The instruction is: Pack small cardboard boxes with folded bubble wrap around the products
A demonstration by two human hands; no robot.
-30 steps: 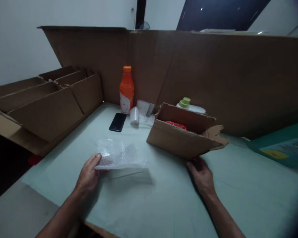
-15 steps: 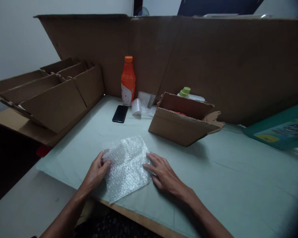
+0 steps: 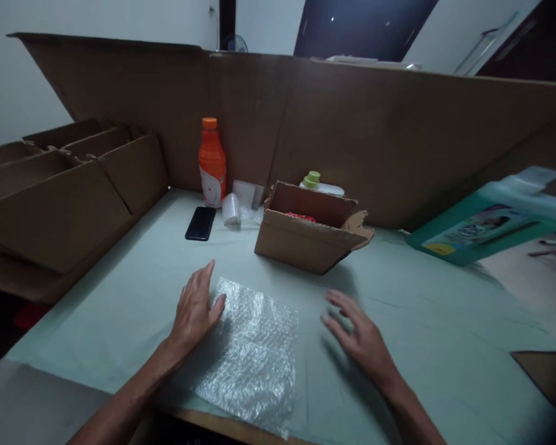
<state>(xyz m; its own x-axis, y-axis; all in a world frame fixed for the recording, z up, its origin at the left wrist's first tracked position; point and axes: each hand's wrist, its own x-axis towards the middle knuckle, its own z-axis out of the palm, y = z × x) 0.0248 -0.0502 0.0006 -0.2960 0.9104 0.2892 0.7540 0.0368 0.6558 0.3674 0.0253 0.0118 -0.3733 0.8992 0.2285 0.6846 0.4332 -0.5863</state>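
The left hand (image 3: 197, 309), thumb and fingers spread, hovers at the left edge of a bubble-wrap sheet (image 3: 254, 352), contact unclear; the right hand (image 3: 359, 334), loosely curled and holding nothing, hangs to its right. The sheet lies on the tabletop (image 3: 421, 309) between them. Laying it out appears the step in hand; handling it further calls for a pinch at an edge. Beyond the sheet sit an open cardboard box (image 3: 301, 244), a black smartphone (image 3: 200, 224) and an orange bottle (image 3: 212, 157).
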